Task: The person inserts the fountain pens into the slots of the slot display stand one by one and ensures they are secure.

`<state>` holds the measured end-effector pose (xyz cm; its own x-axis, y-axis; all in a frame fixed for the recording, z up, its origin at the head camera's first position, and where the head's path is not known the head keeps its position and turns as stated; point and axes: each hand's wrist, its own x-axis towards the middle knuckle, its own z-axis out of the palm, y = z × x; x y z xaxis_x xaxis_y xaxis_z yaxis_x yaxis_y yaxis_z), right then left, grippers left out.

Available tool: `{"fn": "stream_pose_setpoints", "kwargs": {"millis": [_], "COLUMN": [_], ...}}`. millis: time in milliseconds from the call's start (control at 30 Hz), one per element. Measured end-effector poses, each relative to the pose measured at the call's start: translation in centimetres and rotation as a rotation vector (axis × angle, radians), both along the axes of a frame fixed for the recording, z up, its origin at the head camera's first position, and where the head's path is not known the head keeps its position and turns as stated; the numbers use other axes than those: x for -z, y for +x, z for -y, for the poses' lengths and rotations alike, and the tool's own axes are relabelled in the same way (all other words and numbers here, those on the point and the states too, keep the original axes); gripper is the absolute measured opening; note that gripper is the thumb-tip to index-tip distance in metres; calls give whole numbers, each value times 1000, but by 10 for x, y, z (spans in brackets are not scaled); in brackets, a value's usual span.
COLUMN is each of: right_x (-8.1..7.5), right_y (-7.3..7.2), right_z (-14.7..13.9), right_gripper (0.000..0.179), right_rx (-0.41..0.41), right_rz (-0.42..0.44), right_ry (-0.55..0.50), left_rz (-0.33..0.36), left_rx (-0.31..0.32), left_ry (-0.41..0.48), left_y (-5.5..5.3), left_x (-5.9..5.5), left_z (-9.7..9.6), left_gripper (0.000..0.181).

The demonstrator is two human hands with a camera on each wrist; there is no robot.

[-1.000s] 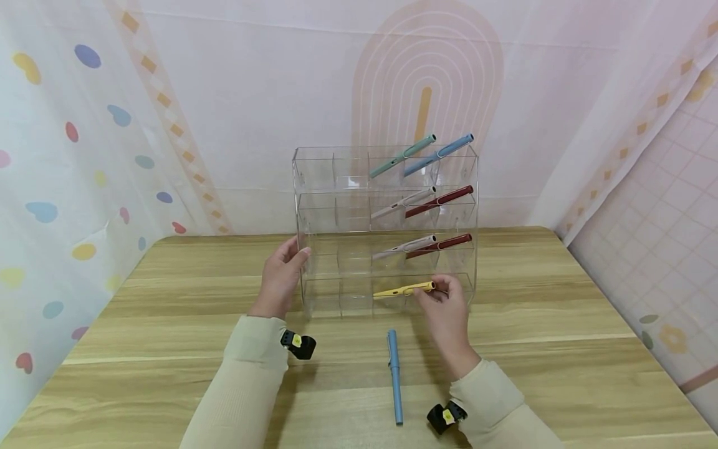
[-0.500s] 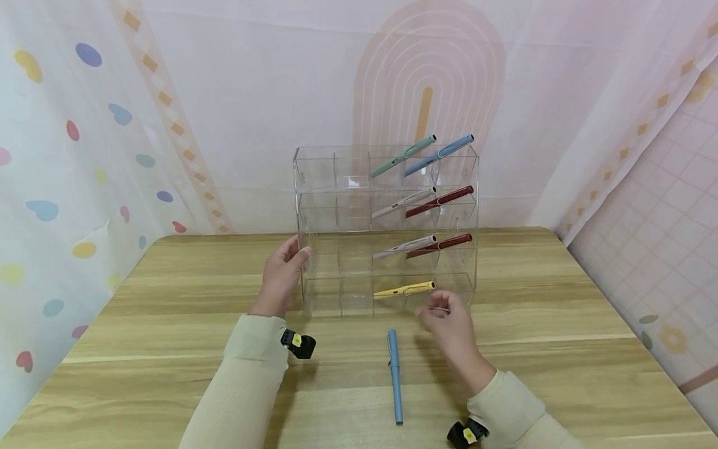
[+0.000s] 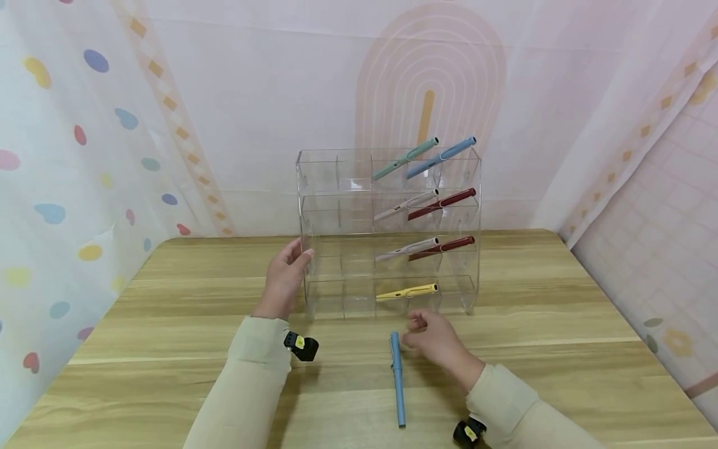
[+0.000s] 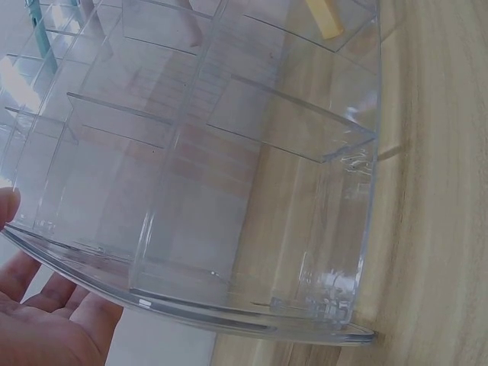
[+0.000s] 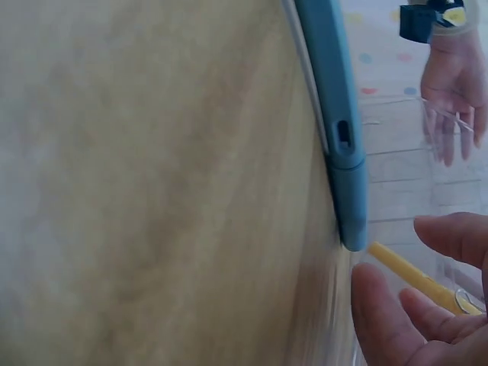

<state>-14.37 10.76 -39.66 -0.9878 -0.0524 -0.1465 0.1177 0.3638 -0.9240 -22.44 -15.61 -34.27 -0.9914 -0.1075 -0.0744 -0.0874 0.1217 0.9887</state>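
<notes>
A clear acrylic pen rack (image 3: pixel 339 215) with tiered compartments stands upright on the table. My left hand (image 3: pixel 283 280) holds its left side panel, thumb at the front edge and fingers behind; the left wrist view shows the fingers (image 4: pixel 57 293) outside the panel. In front of the rack a blue pen (image 3: pixel 397 380) lies on the wood, clip end pointing at the rack. Beside that end is my right hand (image 3: pixel 434 337), thumb and fingers parted and holding nothing, close to the pen tip in the right wrist view. A yellow pen (image 3: pixel 406 291) leans in the lowest tier.
Upper tiers hold a green pen (image 3: pixel 405 159), a light blue pen (image 3: pixel 441 157), two pale pens such as the upper one (image 3: pixel 406 204), and two dark red pens such as the upper one (image 3: pixel 442 204). A patterned curtain (image 3: pixel 252 112) hangs behind the wooden table (image 3: pixel 185 299).
My right hand has let go of the yellow pen in the lowest tier and moved down and left toward the blue pen on the table. The left hand stays on the rack.
</notes>
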Motion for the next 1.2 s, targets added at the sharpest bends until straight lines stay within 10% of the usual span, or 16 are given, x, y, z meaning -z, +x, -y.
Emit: {"fn": "stream_pose_setpoints", "kwargs": {"millis": [667, 1200], "right_x": [-4, -5], "right_y": [-2, -6], "right_z": [16, 23], "right_gripper": [49, 27], "right_rx": [-225, -249], "right_rz": [-4, -73], "right_ry": [133, 394], "left_rz": [-2, -31], "left_rx": [-3, -9], "left_ry": [-2, 13], "left_y": [-1, 0], "left_x": [1, 0], "left_z": [0, -2], "left_gripper": [54, 51]}}
